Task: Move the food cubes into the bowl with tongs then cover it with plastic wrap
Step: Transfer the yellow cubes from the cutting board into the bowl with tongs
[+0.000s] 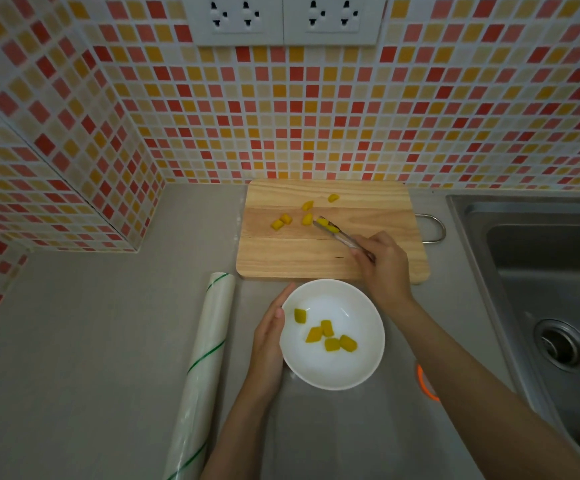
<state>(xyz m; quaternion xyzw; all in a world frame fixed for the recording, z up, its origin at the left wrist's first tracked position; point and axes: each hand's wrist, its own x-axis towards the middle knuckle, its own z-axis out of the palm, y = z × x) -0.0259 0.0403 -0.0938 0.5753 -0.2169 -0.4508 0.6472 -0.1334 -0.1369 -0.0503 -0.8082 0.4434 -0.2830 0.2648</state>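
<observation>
Tongs first: the slim metal tongs (337, 233) are pinched in the person's right hand (382, 265), which is clenched around their handle end over the pale wooden cutting board (378, 209). Between the tips sits a yellow food cube (323, 222), and from where I stand it looks caught between the two blades, though I cannot tell whether it has left the wood yet.

To do this step well, I'd say the squeeze should be kept even and gentle, since these soft yellow pieces look as if they would squash or slip. Lift straight up before swinging toward the round white ceramic bowl (368, 313), then let go low over the bowl so the piece does not bounce out.

The left hand (269, 341) lies curved against the bowl's left rim, fingers resting on it and steadying it, not gripping anything else. Five yellow cubes (330, 336) already lie in the bowl. About five loose cubes (280, 221) are left on the board, all just beyond or to the left of the tong tips, the farthest (332, 198) near the board's back edge. So the work seems roughly half done.

The bowl sits just in front of the board, near the hand with the tongs, a short carry. The roll of clear plastic wrap with green stripes (205, 368) lies untouched on the grey counter (91, 341), just left of the bowl. A steel sink (541, 271) is off to the right.
</observation>
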